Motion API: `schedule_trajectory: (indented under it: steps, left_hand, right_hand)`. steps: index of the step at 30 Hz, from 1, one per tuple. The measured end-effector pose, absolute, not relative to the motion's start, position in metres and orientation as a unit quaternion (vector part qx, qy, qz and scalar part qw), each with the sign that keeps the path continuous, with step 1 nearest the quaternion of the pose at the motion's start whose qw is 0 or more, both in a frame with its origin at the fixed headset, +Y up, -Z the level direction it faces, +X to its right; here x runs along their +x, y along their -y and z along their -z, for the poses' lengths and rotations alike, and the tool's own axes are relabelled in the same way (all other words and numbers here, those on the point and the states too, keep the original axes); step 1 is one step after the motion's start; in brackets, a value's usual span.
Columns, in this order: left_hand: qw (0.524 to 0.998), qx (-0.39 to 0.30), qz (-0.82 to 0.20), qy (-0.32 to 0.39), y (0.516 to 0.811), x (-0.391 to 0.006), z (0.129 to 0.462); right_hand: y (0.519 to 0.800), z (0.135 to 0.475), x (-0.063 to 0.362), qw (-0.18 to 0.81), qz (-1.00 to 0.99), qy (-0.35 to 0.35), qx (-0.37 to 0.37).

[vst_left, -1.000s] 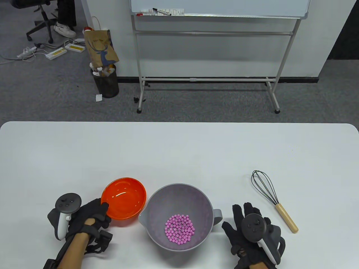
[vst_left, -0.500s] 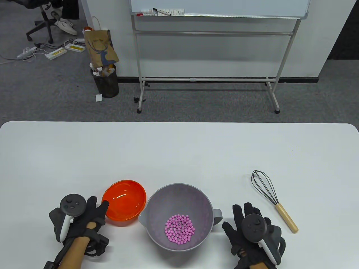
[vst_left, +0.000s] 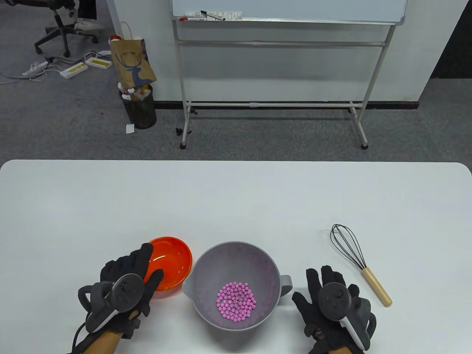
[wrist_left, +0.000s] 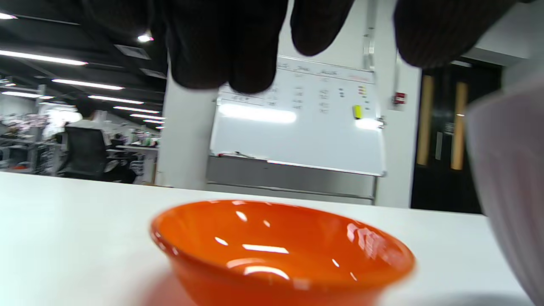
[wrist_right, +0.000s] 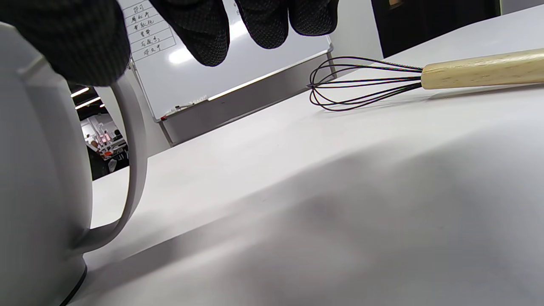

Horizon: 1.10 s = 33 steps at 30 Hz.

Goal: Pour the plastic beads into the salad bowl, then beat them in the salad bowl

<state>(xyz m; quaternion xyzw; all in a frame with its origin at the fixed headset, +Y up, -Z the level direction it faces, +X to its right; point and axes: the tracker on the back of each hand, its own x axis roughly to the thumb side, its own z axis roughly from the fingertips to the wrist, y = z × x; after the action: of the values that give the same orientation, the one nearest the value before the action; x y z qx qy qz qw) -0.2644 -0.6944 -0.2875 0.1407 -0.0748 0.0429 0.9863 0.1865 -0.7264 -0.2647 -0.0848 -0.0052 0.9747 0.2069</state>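
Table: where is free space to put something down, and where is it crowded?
Free: the wide far half of the table behind everything, and the strip between grey bowl and whisk. Crowded: the near edge, where orange bowl, grey bowl and both hands, left and right, sit close.

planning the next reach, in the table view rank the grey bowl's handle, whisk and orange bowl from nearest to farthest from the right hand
From the right hand:
1. Grey bowl's handle, just to the hand's left, nearest.
2. Whisk, lying on the table to the hand's right and a little farther up the table.
3. Orange bowl, on the far side of the grey bowl, by the left hand, farthest.
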Motion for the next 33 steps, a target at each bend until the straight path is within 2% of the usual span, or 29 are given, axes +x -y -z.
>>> schedule_trajectory:
  steps: [2,4,14,22,27,30,33]
  left_hand:
    - [0.989,0.113,-0.002,0.091,0.704,-0.255,0.286]
    - [0.988,0.120,0.022,0.094,0.708,-0.253,0.283]
    - [0.991,0.093,-0.018,0.097,0.712,-0.258,0.280]
    - [0.989,0.101,-0.030,0.105,0.709,-0.259,0.278]
    - [0.989,0.100,-0.023,0.109,0.711,-0.256,0.279]
    - [0.988,0.101,-0.010,0.112,0.712,-0.255,0.279]
    - [0.989,0.096,0.002,0.112,0.713,-0.255,0.280]
  right_hand:
    - [0.727,0.265,0.186,0.204,-0.975,0.005,-0.085]
    - [0.726,0.264,0.186,0.204,-0.975,0.007,-0.084]
    - [0.726,0.264,0.180,0.181,-0.980,0.014,-0.083]
    - [0.715,0.261,0.187,0.171,-0.980,0.033,-0.091]
    - [0.702,0.272,0.207,0.153,-0.979,0.040,-0.129]
    - [0.702,0.282,0.230,0.155,-0.972,0.038,-0.175]
    - [0.707,0.291,0.256,0.107,-0.964,0.028,-0.241]
